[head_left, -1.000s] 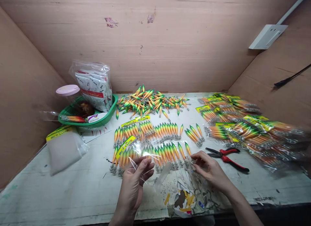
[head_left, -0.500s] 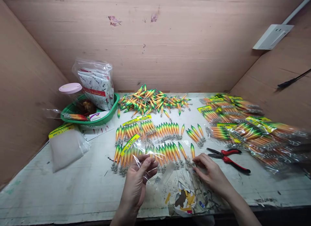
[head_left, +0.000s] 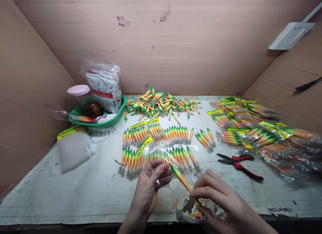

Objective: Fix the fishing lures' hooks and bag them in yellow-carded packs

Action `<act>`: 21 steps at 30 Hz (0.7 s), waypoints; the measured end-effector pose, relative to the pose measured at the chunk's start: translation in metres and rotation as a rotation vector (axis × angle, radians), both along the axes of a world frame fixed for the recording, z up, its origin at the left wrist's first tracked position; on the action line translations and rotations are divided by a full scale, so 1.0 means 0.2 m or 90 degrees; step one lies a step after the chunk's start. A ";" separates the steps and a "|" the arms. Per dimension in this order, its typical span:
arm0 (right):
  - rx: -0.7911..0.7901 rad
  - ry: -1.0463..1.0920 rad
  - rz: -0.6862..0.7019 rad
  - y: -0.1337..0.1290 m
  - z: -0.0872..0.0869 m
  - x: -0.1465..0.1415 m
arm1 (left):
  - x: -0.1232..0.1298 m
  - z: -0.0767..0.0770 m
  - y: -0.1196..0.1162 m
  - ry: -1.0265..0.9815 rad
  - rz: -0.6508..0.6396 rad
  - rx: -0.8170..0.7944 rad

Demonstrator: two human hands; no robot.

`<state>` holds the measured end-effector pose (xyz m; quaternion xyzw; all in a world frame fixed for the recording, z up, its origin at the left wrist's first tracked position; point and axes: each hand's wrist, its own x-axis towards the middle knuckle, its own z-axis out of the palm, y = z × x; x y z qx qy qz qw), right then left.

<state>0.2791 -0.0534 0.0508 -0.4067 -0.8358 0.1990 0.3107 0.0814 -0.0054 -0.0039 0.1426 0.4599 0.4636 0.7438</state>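
My left hand [head_left: 154,183] pinches a clear plastic bag whose yellow header card [head_left: 143,147] reads "BCT LURE". In my right hand [head_left: 218,197] is a green, yellow and orange squid lure [head_left: 181,177], gripped at its hook end. Its green tip points up and left, close to the bag beside my left fingers; whether it is inside the bag I cannot tell. Behind my hands, rows of similar lures [head_left: 179,156] lie side by side on the table [head_left: 100,190]. A farther row [head_left: 176,133] has yellow header cards among it.
A heap of loose lures [head_left: 161,103] lies at the back. Packed lures [head_left: 261,136] are piled on the right, near red-handled pliers [head_left: 240,163]. On the left stand a green basket [head_left: 110,121] holding packets and a stack of clear bags [head_left: 75,151] with yellow headers.
My right hand has picked up a lure from the right end of the front row and brought it toward the bag. The whole view has shifted slightly.
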 end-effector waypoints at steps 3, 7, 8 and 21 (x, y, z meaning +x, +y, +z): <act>0.112 -0.032 -0.042 0.02 -0.07 -0.06 | 0.01 0.00 -0.02 -0.009 -0.043 0.002; 0.199 -0.055 -0.095 0.03 -0.14 -0.11 | 0.02 0.01 -0.04 -0.054 -0.078 0.020; 0.218 -0.055 -0.109 0.03 -0.15 -0.12 | 0.02 0.02 -0.04 -0.073 -0.083 0.029; 0.215 -0.004 -0.143 -0.01 -0.19 -0.17 | 0.03 0.01 -0.05 -0.195 -0.016 -0.014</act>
